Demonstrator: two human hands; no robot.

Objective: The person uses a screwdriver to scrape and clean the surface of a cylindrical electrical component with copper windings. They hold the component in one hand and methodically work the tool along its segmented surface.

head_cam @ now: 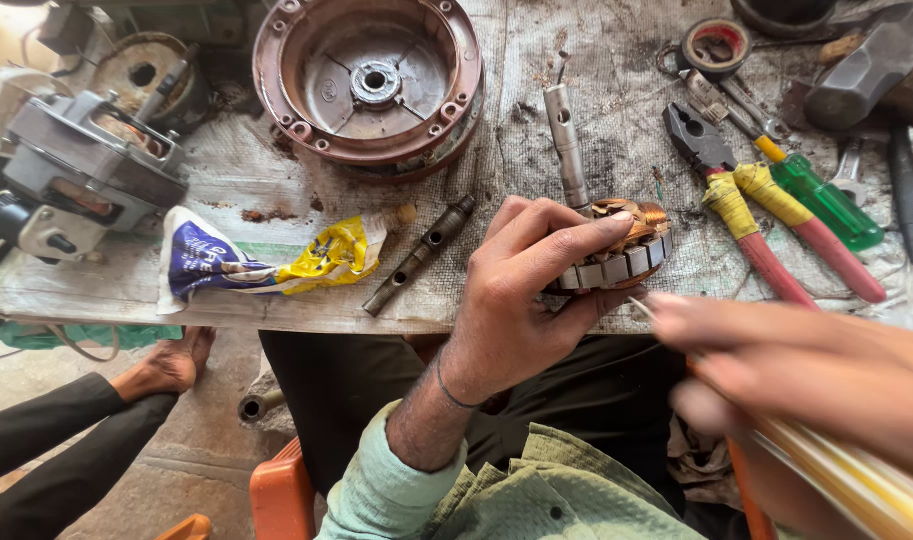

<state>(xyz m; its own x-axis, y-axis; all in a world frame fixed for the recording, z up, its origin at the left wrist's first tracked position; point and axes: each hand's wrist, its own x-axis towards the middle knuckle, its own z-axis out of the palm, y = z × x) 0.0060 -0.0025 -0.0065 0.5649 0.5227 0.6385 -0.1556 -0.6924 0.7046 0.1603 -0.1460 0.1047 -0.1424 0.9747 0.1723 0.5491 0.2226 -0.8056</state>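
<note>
Over a cluttered workbench (276, 170), our left hand (521, 300) grips a wound stator (626, 250) while our blurred right hand (776, 360), just beside it, holds a yellowish strip (856, 480), mid-winding work, steadiness needed next

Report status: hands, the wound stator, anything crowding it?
Left hand grips wound stator by its rim. Right hand blurred, holding a thin strip. Pliers close beside.

— How was the light?
— Bright, even daylight; shadows were soft. The top left corner was blown out.
— And sharpness?
— The left hand (521, 290) and pliers (751, 205) were crisp. The right hand (796, 375) was smeared by motion blur, and the wide lens bent the bench (276, 190) at the edges.
</note>
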